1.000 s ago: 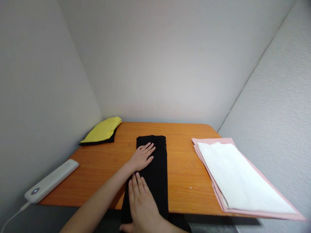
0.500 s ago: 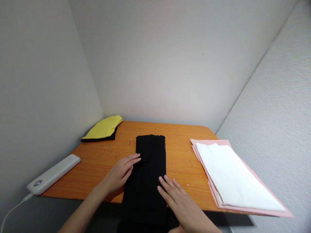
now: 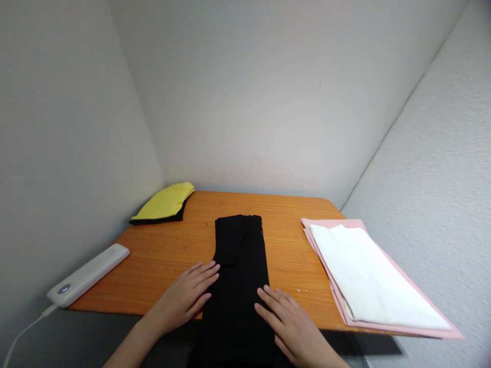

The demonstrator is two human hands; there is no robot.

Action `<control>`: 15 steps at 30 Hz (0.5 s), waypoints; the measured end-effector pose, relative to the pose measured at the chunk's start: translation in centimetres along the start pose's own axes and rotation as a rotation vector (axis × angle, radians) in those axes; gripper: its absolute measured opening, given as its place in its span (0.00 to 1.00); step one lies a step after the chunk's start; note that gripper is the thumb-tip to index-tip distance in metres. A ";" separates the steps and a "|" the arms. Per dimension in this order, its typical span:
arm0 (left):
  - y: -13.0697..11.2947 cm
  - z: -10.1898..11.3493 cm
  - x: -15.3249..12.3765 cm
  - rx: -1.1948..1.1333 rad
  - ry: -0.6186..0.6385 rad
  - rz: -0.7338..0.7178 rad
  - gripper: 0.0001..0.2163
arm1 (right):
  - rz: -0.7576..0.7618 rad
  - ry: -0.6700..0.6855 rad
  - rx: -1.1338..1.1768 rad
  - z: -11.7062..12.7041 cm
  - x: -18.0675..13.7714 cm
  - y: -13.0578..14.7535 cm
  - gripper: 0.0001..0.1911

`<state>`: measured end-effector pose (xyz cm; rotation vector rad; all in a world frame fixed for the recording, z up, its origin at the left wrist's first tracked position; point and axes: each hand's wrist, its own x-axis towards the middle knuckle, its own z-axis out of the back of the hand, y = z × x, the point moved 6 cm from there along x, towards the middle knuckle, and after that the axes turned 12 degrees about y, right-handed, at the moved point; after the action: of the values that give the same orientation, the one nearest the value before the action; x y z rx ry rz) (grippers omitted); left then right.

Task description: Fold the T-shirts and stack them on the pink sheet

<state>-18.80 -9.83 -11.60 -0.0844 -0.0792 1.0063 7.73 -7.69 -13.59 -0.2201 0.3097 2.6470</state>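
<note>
Black folded cloth (image 3: 238, 276) lies under both flat hands, left hand (image 3: 187, 296) and right hand (image 3: 289, 324), fingers slightly spread.

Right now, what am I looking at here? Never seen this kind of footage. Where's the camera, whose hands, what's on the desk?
The single view comes from a camera worn on a person's head, looking down at their own bare hands. The left hand and right hand lie flat, fingers open, on either edge of a long folded black cloth hanging over the near edge of an orange wooden table. Nothing is gripped. At far left sits a folded yellow cloth on a black one, near left a white oblong device with a cable, and at right a white cloth stacked on pink ones.
</note>
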 end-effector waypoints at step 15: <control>-0.4 -1.1 -1.0 -0.012 0.062 0.059 0.26 | -0.067 -0.075 -0.044 -0.2 -0.5 -1.3 0.47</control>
<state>-18.90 -10.95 -12.65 -0.1293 -0.0258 1.0612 8.79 -6.84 -13.89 -0.1426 0.2166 2.5899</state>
